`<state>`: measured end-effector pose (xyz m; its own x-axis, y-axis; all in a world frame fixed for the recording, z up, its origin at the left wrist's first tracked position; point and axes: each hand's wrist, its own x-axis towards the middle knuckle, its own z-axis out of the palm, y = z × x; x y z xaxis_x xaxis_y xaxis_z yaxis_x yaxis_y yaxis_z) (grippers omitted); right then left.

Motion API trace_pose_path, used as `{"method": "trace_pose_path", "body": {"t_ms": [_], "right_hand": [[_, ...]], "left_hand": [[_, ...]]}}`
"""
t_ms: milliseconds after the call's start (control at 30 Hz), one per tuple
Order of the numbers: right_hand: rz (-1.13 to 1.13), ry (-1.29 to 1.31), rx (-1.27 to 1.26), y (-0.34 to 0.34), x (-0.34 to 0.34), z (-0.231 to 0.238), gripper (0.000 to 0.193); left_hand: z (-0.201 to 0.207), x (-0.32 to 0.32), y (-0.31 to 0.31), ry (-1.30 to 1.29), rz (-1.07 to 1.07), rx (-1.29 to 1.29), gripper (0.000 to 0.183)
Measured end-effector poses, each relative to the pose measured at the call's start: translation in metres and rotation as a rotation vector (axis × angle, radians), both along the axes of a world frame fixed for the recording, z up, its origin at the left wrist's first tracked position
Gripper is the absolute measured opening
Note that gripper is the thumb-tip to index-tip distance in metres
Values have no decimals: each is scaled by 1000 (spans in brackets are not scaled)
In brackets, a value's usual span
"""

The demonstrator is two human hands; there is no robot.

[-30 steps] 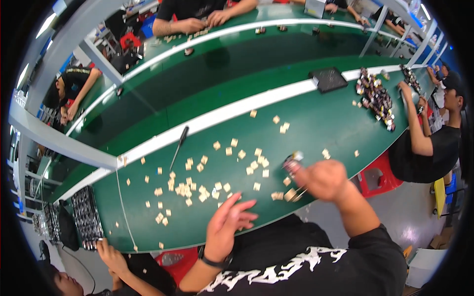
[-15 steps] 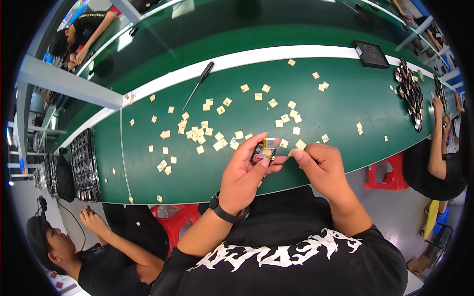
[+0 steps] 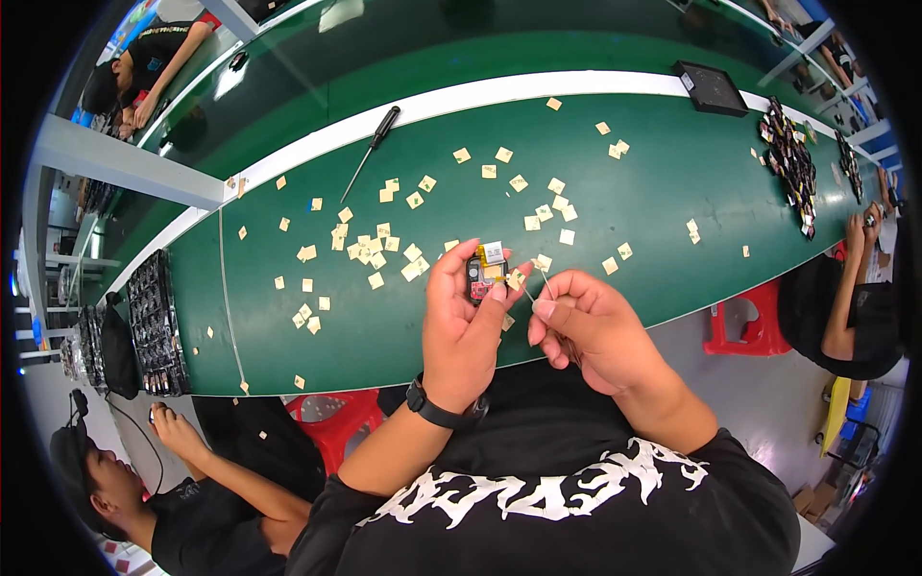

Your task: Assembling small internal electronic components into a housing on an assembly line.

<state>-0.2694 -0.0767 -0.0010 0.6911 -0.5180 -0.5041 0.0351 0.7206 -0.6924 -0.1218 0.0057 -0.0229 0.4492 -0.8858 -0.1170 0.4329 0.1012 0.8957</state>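
My left hand (image 3: 466,322) is closed around a small black electronic device (image 3: 474,279), its casing open. A silver pouch battery (image 3: 493,252) with yellow tape sticks up at the device's top, and a red circuit board shows lower down. At the fingertips beside the device is a small cream square (image 3: 517,279). Just to the right, my right hand (image 3: 591,326) pinches a thin, pale, stick-like piece (image 3: 547,285) between thumb and forefinger. Whether this is a tool or a film seen edge-on is unclear. Its other fingers curl beneath.
Many cream squares (image 3: 384,230) lie scattered over the green table (image 3: 653,192). A black-handled screwdriver (image 3: 383,127) rests near the far white edge, left of a black tray (image 3: 711,88). Dark parts (image 3: 789,163) are heaped at right; packed black units (image 3: 157,322) stand at left. Co-workers sit on both sides.
The view has shifted slightly. My right hand has turned and its fingers have curled more; a thin pale piece now shows in its pinch. A cream square now shows at my left fingertips.
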Motion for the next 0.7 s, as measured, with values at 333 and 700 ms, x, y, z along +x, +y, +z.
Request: {"method": "trace_pose_path", "body": {"t_ms": [333, 700], "right_hand": [[-28, -46, 77, 6, 12, -2, 11], [-158, 1, -50, 15, 22, -6, 12]], "left_hand": [[-1, -3, 2, -108, 12, 2, 48], [-10, 2, 4, -63, -48, 3, 40]]}}
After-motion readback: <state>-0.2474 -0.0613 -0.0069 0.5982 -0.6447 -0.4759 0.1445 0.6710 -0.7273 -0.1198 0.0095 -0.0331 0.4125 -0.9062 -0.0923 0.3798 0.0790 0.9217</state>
